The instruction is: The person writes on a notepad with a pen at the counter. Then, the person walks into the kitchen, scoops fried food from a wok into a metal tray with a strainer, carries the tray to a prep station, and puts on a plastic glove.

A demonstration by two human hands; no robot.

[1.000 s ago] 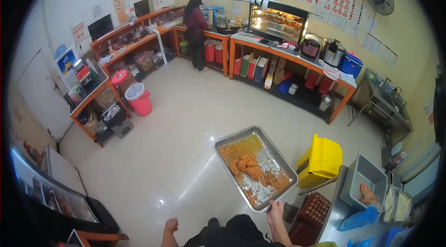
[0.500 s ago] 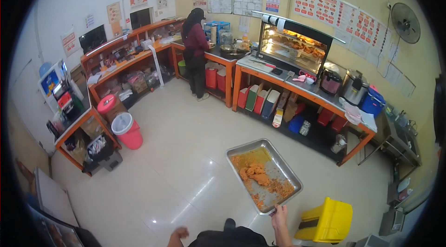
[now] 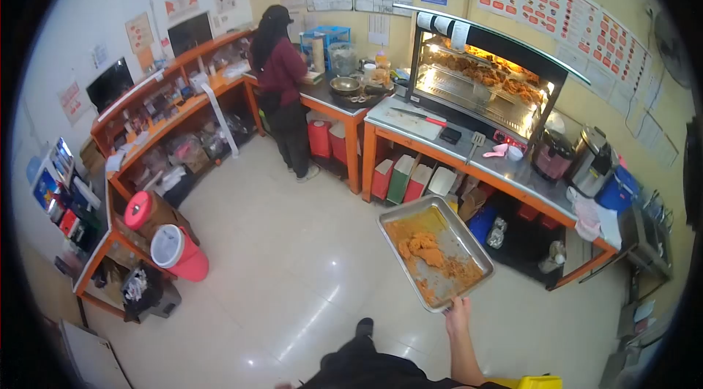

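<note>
My right hand (image 3: 458,316) grips the near rim of a rectangular metal tray (image 3: 480,248), fingers closed on its edge. Pieces of fried chicken (image 3: 425,248) lie toward the middle of the tray, with loose orange crumbs around them and yellowish oil at the far end. The tray is held out in front of me over the floor, close to the counter. Of my left hand (image 3: 284,386) only a sliver shows at the bottom edge; its fingers are hidden.
A lit display warmer (image 3: 480,89) with fried chicken stands on the orange-framed counter (image 3: 469,169), near tongs and a spatula (image 3: 474,146). A person (image 3: 278,92) works at the far counter. A pink bin (image 3: 192,261) stands left; a yellow bin (image 3: 538,382) is at my lower right.
I have moved forward, so the counter and warmer look nearer. The tray stays in my right hand. My left hand has dropped almost out of view, and the yellow bin has slid toward the bottom edge.
</note>
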